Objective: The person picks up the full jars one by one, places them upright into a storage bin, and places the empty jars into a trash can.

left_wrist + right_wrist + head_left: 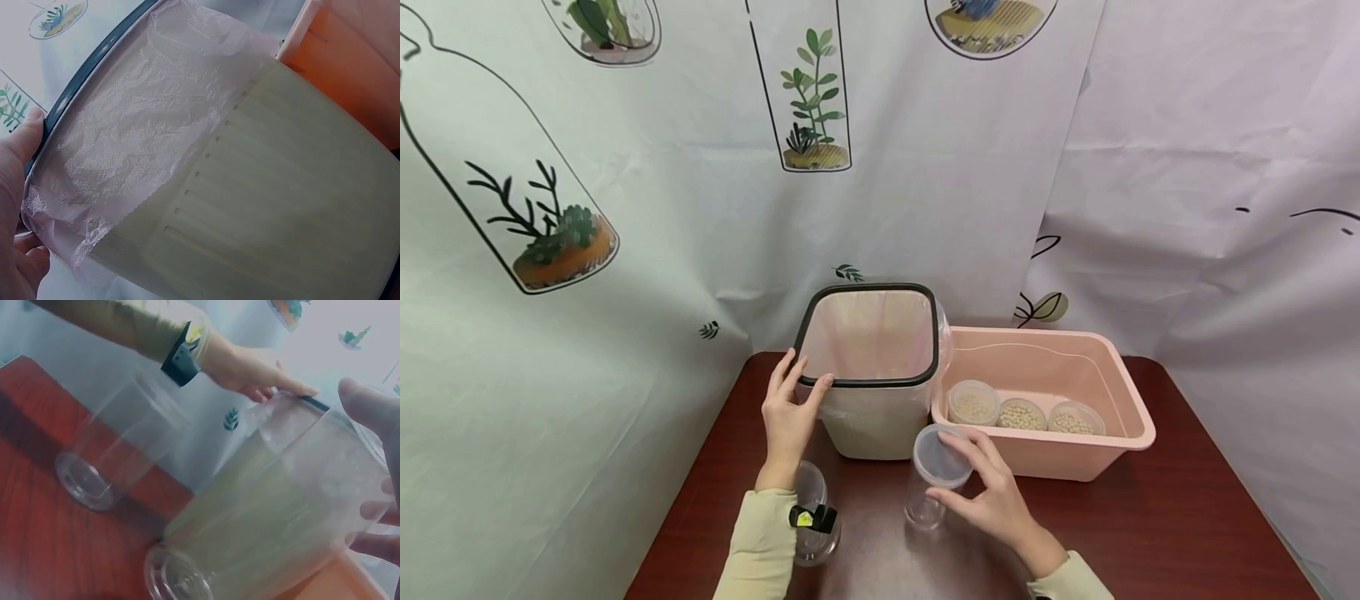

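Observation:
My left hand (788, 417) grips a front corner of the trash bin (872, 425), its thumb at the black rim (81, 78). A crinkled pink plastic liner (137, 112) folds down outside that rim. With thumb and fingers spread around the lidded top, my right hand (988, 492) holds a clear plastic jar (927, 504) in front of the bin. The translucent lid (942, 457) is on it, and nothing shows inside. Another clear jar (119, 444) stands upright on the table, partly hidden by the left forearm in the head view.
A pink tub (1037, 458) stands right of the bin. Along its near side sit three round containers, one (1021, 415) in the middle, with pale bean-like pieces. The dark red table (1187, 517) meets a patterned cloth (925, 225) behind.

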A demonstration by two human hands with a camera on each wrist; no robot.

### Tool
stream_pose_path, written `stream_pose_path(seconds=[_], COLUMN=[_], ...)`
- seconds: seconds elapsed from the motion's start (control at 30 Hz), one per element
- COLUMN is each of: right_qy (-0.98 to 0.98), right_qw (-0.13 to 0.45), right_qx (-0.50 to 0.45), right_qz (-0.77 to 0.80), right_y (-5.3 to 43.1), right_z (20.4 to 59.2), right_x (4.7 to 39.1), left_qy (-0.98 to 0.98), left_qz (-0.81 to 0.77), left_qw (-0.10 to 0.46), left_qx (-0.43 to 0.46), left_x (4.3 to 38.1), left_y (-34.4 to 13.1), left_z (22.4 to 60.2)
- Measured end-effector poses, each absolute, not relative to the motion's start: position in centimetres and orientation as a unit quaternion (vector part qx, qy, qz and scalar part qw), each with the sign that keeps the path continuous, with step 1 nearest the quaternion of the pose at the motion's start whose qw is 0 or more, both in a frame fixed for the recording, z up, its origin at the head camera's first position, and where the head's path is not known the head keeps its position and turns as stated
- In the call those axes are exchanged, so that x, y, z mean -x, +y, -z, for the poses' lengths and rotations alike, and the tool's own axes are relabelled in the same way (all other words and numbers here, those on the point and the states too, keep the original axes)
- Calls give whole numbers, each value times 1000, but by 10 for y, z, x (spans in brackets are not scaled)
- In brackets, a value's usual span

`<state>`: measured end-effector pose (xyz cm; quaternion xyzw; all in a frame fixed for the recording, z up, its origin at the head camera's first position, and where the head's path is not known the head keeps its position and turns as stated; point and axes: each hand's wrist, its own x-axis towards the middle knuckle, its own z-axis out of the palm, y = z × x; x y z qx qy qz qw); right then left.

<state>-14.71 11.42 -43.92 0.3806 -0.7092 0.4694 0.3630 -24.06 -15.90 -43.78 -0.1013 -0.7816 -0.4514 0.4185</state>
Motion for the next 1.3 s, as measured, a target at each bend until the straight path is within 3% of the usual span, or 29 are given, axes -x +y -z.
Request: stream_pose_path(seconds=[0.53,1.07,1.3], right_qy=[-659,-613,-583], right_qw=[418,401,423], right_qx=[-404,-411,-422], right_qz=[-477,-543,-550], right_y=[110,110,107], right_z=[405,374,365], right_x=[156,159,162], left_qy=[-779,-781,-783], left_qz=[454,457,455], left_qw=[420,413,412], left_qx=[104,102,99], left_x=[239,239,239], left_y=[-158,-159,-160], left_z=[438,437,438])
